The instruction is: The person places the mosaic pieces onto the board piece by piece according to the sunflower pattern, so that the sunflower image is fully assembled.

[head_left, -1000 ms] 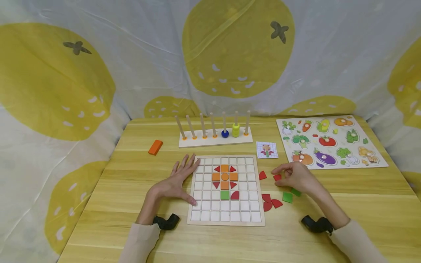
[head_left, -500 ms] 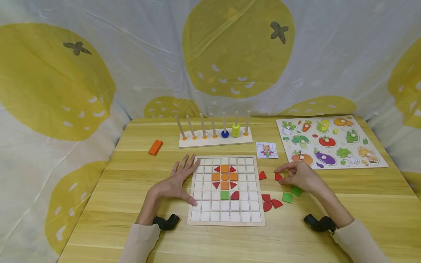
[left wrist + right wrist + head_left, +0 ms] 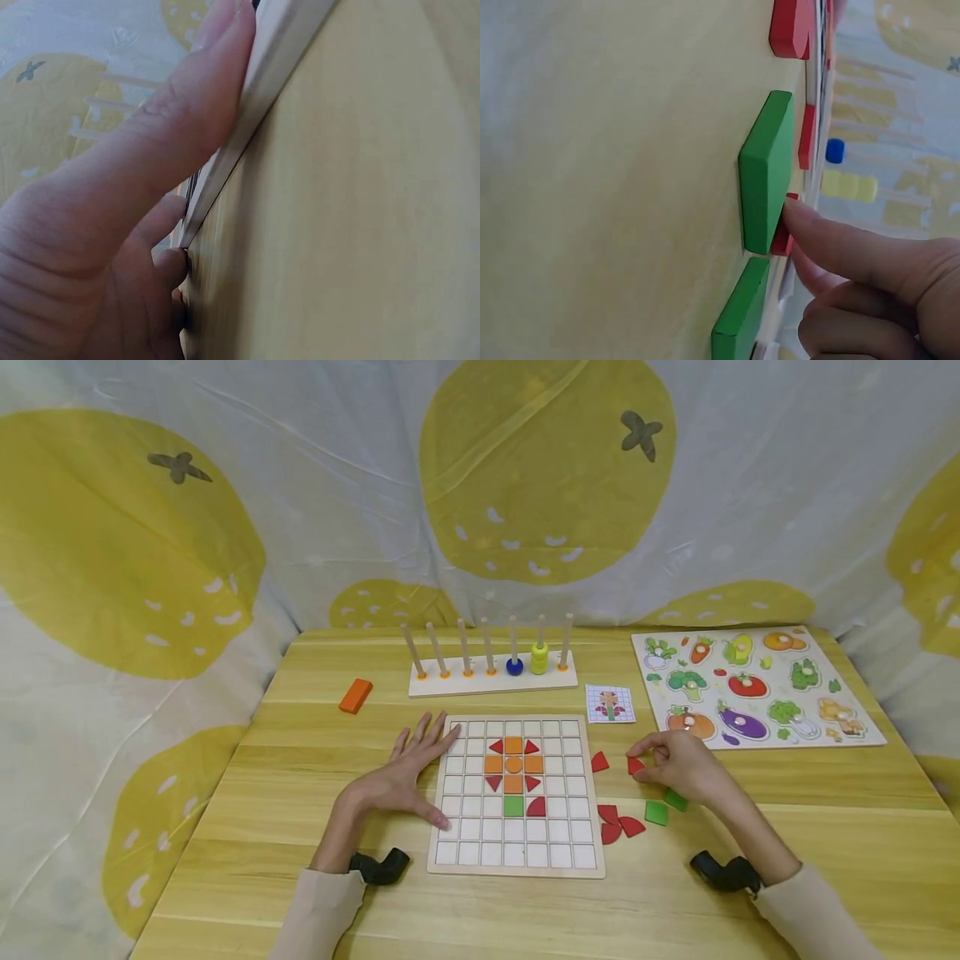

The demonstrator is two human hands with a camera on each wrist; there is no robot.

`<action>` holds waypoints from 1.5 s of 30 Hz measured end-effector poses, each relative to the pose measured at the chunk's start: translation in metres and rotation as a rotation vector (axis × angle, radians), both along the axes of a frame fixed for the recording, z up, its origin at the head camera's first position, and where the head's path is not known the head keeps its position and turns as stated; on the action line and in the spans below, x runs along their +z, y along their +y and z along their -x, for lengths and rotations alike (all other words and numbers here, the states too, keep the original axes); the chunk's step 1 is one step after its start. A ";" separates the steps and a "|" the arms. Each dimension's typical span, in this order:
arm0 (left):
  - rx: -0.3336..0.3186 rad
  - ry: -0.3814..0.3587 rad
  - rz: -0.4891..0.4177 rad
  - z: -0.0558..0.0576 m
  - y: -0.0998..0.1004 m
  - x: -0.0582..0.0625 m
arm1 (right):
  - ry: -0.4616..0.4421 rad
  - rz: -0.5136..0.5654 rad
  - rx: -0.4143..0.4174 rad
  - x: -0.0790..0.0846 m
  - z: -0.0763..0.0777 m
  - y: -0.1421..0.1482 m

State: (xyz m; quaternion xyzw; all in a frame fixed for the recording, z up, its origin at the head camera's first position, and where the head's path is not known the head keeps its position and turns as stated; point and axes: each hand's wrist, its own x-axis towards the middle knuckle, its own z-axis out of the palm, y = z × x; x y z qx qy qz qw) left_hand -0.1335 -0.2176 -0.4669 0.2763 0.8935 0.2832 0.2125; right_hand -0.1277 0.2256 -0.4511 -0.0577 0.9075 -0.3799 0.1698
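Observation:
My left hand (image 3: 397,777) rests at the left side of a wooden grid board (image 3: 517,871), fingers spread, thumb and fingertips on its edge. The left wrist view shows the thumb (image 3: 165,120) along the board's rim (image 3: 259,112). Right of the board, my right hand (image 3: 686,770) pinches a red quarter-circle tile (image 3: 635,766) between thumb and index finger, low at the table. On the grid lie orange squares around an orange circle (image 3: 513,765), red triangles (image 3: 532,747), a green square (image 3: 513,807) and a red quarter-circle (image 3: 537,807).
Loose red tiles (image 3: 632,826) and green square tiles (image 3: 656,813) lie right of the board. Behind it are a pattern card (image 3: 610,703) and a peg stand (image 3: 491,685) with beads. A vegetable puzzle (image 3: 757,685) lies back right, an orange block (image 3: 356,696) back left.
My right hand has shifted slightly right with the red quarter-circle tile, then a little back. My left hand stays in place on the board's edge.

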 end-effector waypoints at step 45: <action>0.001 0.000 -0.020 -0.001 -0.001 -0.001 | -0.033 0.162 0.096 -0.001 -0.033 -0.089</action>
